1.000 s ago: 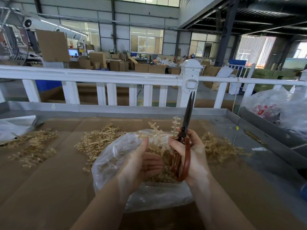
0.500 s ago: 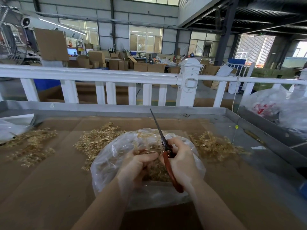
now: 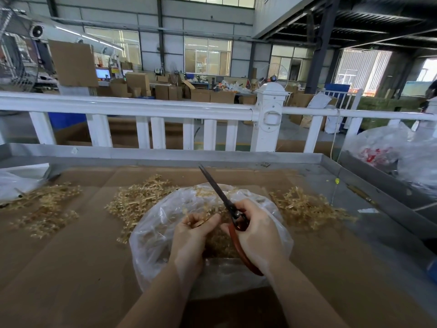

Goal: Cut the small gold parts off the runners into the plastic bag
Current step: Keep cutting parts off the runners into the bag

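Two hands work over the clear plastic bag [image 3: 153, 235] on the cardboard-covered bench [image 3: 71, 268]: the left hand [image 3: 189, 242] pinches a gold runner piece [image 3: 197, 224], the right hand [image 3: 257, 235] grips red-handled scissors [image 3: 233, 215], blades closed. Loose gold runners [image 3: 142, 200] lie beyond the bag.

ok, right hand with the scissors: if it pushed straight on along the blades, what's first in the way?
The right hand holds the scissors pointing up and left, away from the person. Past the tip, the far rim of the plastic bag and the heap of gold runners behind it probably come first; how high the tip rides is unclear.
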{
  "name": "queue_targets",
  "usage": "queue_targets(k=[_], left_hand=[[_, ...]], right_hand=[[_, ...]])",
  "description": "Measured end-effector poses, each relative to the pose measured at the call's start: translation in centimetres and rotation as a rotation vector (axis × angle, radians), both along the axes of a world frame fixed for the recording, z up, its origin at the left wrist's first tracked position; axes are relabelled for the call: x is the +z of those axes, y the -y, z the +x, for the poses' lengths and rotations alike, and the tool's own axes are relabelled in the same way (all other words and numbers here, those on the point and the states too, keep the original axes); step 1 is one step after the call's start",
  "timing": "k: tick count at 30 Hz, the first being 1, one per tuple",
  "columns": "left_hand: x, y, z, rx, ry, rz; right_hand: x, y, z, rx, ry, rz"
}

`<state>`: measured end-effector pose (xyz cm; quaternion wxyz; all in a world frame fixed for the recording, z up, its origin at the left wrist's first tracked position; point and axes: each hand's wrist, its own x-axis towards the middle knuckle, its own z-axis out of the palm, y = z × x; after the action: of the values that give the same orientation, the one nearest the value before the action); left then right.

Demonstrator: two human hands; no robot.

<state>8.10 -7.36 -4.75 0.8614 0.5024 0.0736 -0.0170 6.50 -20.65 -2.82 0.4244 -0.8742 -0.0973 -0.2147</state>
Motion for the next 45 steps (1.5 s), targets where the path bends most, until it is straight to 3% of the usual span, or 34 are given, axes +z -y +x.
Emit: queue_targets(k=[7,12,26,45], left_hand=[[-0.5,-0.3,0.2,0.147,-0.017,-0.132],[-0.6,-0.4,0.3,0.148,-0.006,-0.244],[-0.6,-0.7,0.1,0.177,-0.026,-0.389],[0.5,-2.4,1.0,0.225,-0.059,-0.508]], right_hand=[[-0.7,-0.2,-1.0,-0.281,0.144,-0.291],[-2.9,-0.3,-0.3,-0.226,0.068,-0.305],[-3.7,0.5,-0.6,-0.106,0.097,-0.167],[-3.8,0.7,-0.6,-0.009,0.09,-0.248]])
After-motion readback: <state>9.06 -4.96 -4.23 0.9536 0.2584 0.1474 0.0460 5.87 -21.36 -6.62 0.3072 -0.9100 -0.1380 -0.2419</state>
